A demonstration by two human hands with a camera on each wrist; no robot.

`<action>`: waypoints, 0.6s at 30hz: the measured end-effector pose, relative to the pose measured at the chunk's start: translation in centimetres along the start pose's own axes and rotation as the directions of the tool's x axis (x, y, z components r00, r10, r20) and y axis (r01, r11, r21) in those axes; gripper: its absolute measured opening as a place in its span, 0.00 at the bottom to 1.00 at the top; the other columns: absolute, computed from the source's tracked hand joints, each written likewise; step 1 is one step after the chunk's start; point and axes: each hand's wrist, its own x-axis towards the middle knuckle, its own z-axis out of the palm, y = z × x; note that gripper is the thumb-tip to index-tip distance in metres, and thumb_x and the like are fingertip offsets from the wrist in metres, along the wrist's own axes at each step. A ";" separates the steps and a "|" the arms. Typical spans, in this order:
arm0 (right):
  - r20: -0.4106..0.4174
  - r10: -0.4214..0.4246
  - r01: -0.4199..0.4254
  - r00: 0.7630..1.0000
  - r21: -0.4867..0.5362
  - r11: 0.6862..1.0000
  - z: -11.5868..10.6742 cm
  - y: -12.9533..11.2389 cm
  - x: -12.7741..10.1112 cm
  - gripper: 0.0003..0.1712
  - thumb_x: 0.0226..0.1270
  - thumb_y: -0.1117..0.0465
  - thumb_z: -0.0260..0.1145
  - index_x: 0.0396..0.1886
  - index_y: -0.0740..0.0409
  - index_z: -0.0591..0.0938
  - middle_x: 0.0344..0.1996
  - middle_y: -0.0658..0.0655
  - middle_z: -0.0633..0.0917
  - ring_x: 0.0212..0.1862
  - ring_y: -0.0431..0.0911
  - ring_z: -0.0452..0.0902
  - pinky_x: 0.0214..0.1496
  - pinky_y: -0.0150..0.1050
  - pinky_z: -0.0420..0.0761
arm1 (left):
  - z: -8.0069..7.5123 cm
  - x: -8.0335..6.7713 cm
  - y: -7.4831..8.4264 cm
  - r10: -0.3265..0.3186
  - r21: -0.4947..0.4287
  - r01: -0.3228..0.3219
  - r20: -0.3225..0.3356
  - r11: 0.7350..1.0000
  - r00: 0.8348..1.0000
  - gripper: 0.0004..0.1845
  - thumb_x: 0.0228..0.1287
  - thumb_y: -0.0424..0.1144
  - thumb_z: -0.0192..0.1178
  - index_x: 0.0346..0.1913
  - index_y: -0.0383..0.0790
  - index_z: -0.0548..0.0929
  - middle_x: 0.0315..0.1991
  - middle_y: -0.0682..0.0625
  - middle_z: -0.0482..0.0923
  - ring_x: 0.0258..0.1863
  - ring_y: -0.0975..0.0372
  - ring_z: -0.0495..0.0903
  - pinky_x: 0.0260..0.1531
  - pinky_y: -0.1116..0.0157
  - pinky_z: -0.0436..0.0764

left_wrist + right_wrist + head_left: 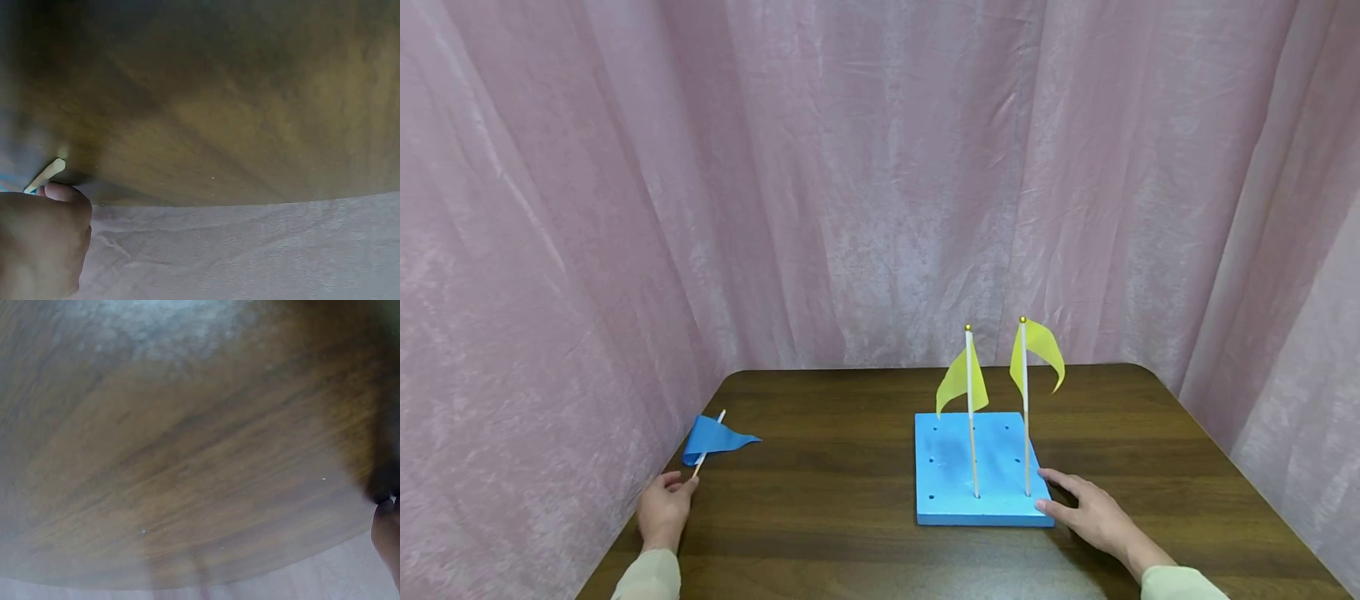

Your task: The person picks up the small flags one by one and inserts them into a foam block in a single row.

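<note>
A small blue flag (pixel 713 437) on a thin white stick lies on the wooden table (pixel 835 500) at its left edge. My left hand (pixel 683 482) pinches the stick's lower end, and in the left wrist view that stick end (pixel 53 170) pokes out past my left hand (pixel 44 237). A light blue foam board (pixel 947 467) with several holes sits right of centre. Two yellow flags (pixel 958 382) (pixel 1037 350) stand upright in its front holes. My right hand (pixel 1060 492) rests with straight fingers against the board's front right corner.
Pink curtains (pixel 880 183) enclose the table on the left, back and right. In the right wrist view only blurred table wood (pixel 187 456) and a fingertip (pixel 387 531) show. Bare wood lies between the blue flag and the board.
</note>
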 end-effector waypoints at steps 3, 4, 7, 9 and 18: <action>0.003 -0.005 0.005 1.000 0.001 1.000 0.0 -0.1 0.0 0.39 0.66 0.39 0.65 0.70 0.57 0.73 0.64 0.70 0.74 0.66 0.71 0.64 0.58 0.69 0.68 | 0.0 0.0 -0.4 -0.005 0.011 0.005 0.000 1.000 1.000 0.23 0.66 0.36 0.63 0.56 0.21 0.75 0.48 0.26 0.76 0.46 0.38 0.75 0.49 0.42 0.71; 0.001 -0.006 0.006 1.000 0.002 1.000 0.0 -0.1 0.0 0.39 0.66 0.39 0.65 0.70 0.57 0.73 0.64 0.70 0.74 0.66 0.71 0.64 0.58 0.69 0.68 | 0.0 0.0 -0.4 -0.001 0.013 0.001 -0.001 1.000 1.000 0.23 0.65 0.35 0.63 0.56 0.21 0.75 0.48 0.26 0.77 0.46 0.38 0.75 0.49 0.43 0.71; -0.004 -0.006 0.006 1.000 0.000 1.000 -0.1 -0.1 0.0 0.40 0.66 0.39 0.65 0.70 0.57 0.73 0.64 0.70 0.74 0.66 0.71 0.64 0.59 0.69 0.67 | 0.0 -0.2 -0.4 0.017 0.015 -0.017 -0.003 1.000 1.000 0.22 0.65 0.34 0.63 0.54 0.19 0.76 0.46 0.26 0.77 0.45 0.38 0.76 0.48 0.43 0.71; -0.004 -0.003 0.003 1.000 -0.004 1.000 -0.1 0.0 0.0 0.40 0.66 0.39 0.65 0.70 0.57 0.73 0.64 0.70 0.74 0.66 0.71 0.64 0.59 0.69 0.67 | 0.0 -0.3 -0.3 0.026 0.013 -0.026 0.000 1.000 1.000 0.21 0.65 0.34 0.63 0.53 0.18 0.77 0.45 0.26 0.77 0.45 0.37 0.76 0.47 0.43 0.72; 0.010 0.013 -0.013 1.000 -0.001 1.000 -0.1 -0.1 0.2 0.40 0.66 0.39 0.66 0.69 0.57 0.73 0.64 0.70 0.74 0.66 0.71 0.64 0.58 0.69 0.68 | 0.0 -0.6 -0.2 0.028 0.052 -0.029 0.012 0.998 1.000 0.18 0.65 0.32 0.62 0.50 0.17 0.78 0.44 0.26 0.79 0.45 0.36 0.76 0.50 0.42 0.70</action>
